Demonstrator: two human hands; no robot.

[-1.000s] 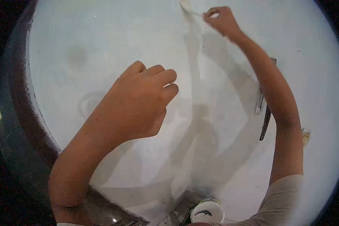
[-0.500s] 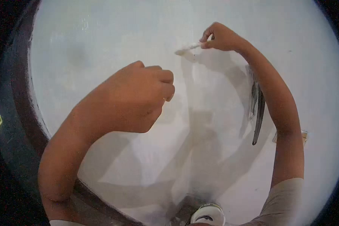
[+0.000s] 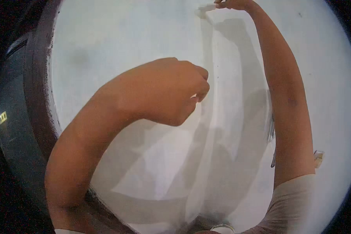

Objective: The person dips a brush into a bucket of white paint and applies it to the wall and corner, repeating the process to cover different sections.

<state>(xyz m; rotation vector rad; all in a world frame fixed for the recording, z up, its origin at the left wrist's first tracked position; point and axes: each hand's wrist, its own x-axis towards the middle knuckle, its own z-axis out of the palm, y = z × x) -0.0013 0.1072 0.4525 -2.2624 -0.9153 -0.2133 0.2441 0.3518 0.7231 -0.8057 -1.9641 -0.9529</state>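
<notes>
Near the top of the head view, my right hand (image 3: 233, 4) pinches a slim, whitish tool like a brush (image 3: 206, 7), its tip against the pale wall (image 3: 117, 35). The upper part of that hand is cut off by the frame edge. My left hand (image 3: 179, 91) is curled closed in front of the wall, left of centre. Whatever its fingers hold, if anything, is hidden. Shadows of both arms fall on the wall.
A dark frame (image 3: 39, 78) curves along the left, with a small yellowish plate (image 3: 2, 117) beyond it. Behind my right forearm are dark marks and a small fixture (image 3: 319, 159). A round container (image 3: 223, 229) is at the bottom.
My right hand has moved up with the tool, to the top edge. My left hand has shifted right and slightly up. The view has shifted, and the round container is lower in it.
</notes>
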